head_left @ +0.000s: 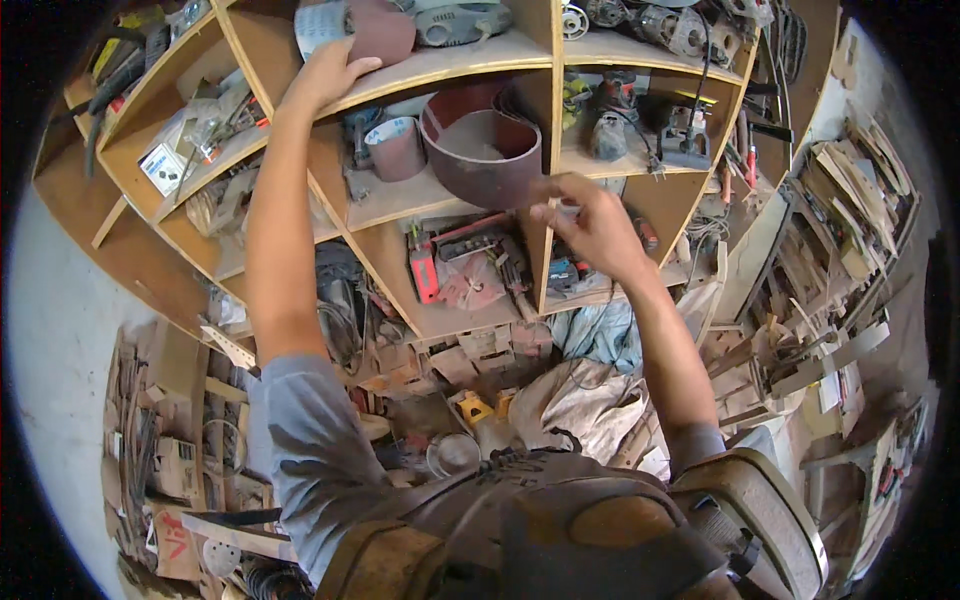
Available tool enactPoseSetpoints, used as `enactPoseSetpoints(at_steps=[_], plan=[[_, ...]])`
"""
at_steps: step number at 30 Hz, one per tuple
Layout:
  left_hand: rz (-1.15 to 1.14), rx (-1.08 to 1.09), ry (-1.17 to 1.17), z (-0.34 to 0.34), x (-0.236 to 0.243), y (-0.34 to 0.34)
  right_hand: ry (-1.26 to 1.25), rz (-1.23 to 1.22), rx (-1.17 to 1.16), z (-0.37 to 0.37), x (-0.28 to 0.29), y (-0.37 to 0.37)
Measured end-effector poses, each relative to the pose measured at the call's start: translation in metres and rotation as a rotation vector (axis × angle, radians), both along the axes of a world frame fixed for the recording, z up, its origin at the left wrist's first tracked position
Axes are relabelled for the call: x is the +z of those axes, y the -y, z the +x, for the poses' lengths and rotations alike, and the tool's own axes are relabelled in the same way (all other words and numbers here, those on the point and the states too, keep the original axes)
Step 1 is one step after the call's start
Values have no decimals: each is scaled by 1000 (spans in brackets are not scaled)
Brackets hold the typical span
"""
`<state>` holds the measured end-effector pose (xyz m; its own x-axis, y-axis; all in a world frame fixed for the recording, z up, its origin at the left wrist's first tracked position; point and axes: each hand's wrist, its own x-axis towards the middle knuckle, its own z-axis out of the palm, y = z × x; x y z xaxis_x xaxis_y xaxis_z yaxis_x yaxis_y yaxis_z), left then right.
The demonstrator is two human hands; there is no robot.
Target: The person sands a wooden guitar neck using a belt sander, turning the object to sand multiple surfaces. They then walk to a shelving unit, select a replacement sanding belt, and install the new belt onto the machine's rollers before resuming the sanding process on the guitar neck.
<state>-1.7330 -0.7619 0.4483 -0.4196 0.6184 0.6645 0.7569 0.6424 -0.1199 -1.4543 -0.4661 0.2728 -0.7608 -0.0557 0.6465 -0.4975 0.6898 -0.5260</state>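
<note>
My left hand (325, 72) reaches up to the top shelf, fingers closed on sanding sheets (378, 30) with pale backing and a brown face, beside a grey power tool (450, 25). My right hand (585, 225), blurred at the fingertips, has loosely curved fingers apart in front of a shelf divider, with nothing visible held. Just above and left of it is a large looped brown sanding belt (480, 170) on the middle shelf, next to a smaller rolled belt (398, 160) with pale backing.
The wooden cubby shelves (382, 320) hold several tools, including a red tool (423, 270) below and a corded tool (686, 135) at right. Cloth sheets (595, 330), cardboard and scrap wood (840, 220) crowd below and rightward. A pale wall (60, 360) is at far left.
</note>
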Motion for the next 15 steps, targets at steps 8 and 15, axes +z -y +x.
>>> enactPoseSetpoints(at_steps=[8,15], plan=[[81,143,93,46,4,14,-261,208,-25,-70,30,4],[874,-118,81,117,-78,-22,-107,420,-332,-154,45,-36]])
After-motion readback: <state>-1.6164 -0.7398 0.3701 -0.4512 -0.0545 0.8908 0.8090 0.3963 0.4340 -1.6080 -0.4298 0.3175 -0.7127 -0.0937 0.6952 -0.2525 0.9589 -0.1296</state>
